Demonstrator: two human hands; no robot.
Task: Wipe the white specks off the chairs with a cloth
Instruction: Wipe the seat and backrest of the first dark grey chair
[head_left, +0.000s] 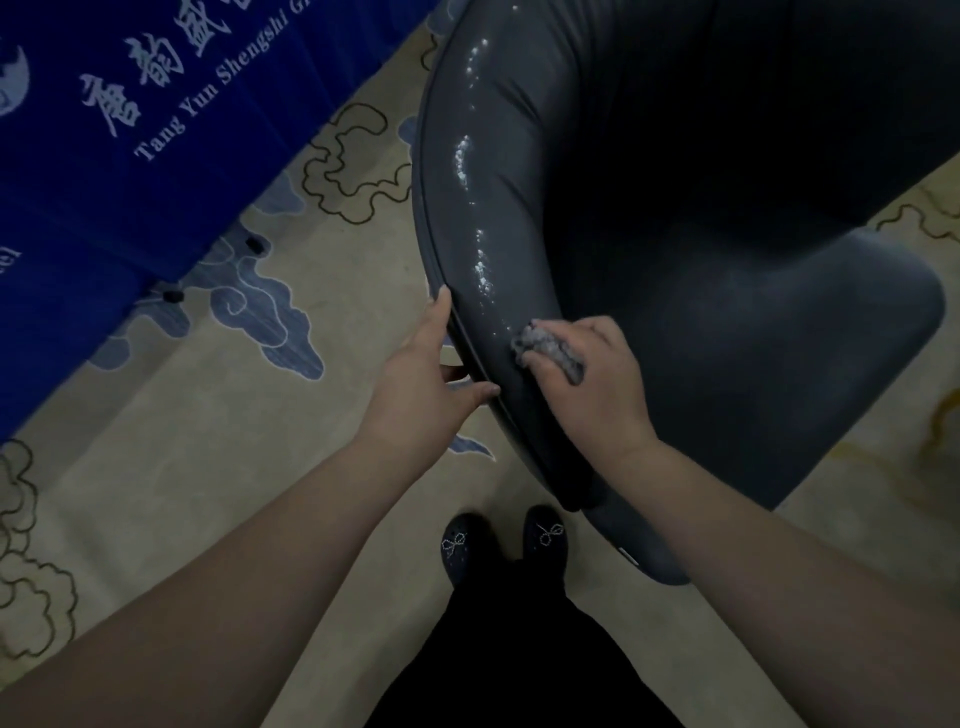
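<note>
A dark grey curved chair (675, 260) fills the upper right. A trail of white specks (475, 244) runs along the top of its backrest rim. My right hand (587, 374) grips a crumpled grey cloth (550, 348) and presses it on the rim at the near end of the speck trail. My left hand (431, 374) holds the outer edge of the rim, thumb on the chair's top and fingers along its outside.
A blue tablecloth with white lettering (130, 130) hangs at the upper left, with table feet (174, 296) at its foot. Beige carpet with a blue cloud pattern (208, 415) covers the floor. My black shoes (498, 540) stand just behind the chair.
</note>
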